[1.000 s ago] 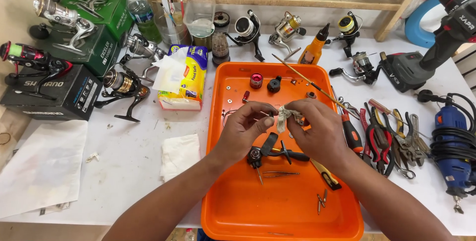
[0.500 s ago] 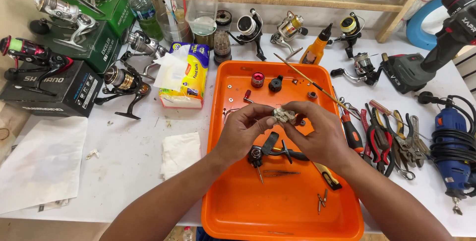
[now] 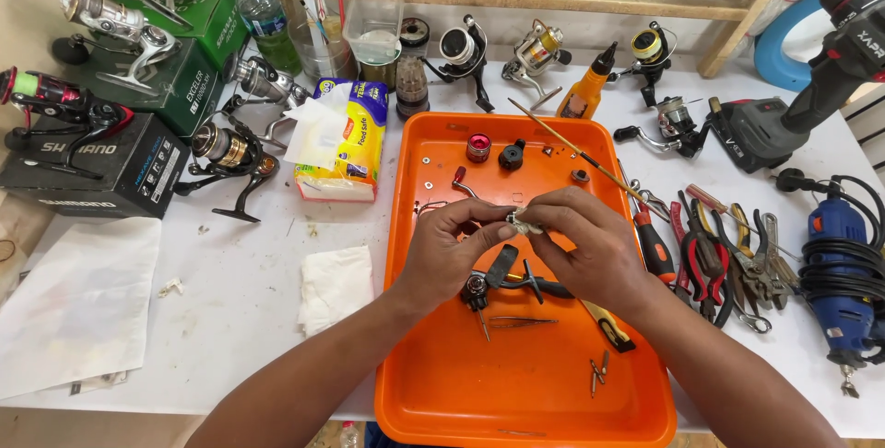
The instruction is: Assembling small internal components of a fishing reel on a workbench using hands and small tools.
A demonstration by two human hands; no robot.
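Over the orange tray: I see both hands working.
Left hand: pinches small metal part.
Right hand: pinches same part.
Done: reel body stripped, I judge; loose pieces unfitted.

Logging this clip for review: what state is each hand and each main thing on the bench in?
left hand: pinching small metal part
right hand: pinching same part
small metal part: held above tray
orange tray: flat, holding loose parts
water bottle: upright, capped
tissue pack: open, sheet sticking out
tweezers: lying in tray
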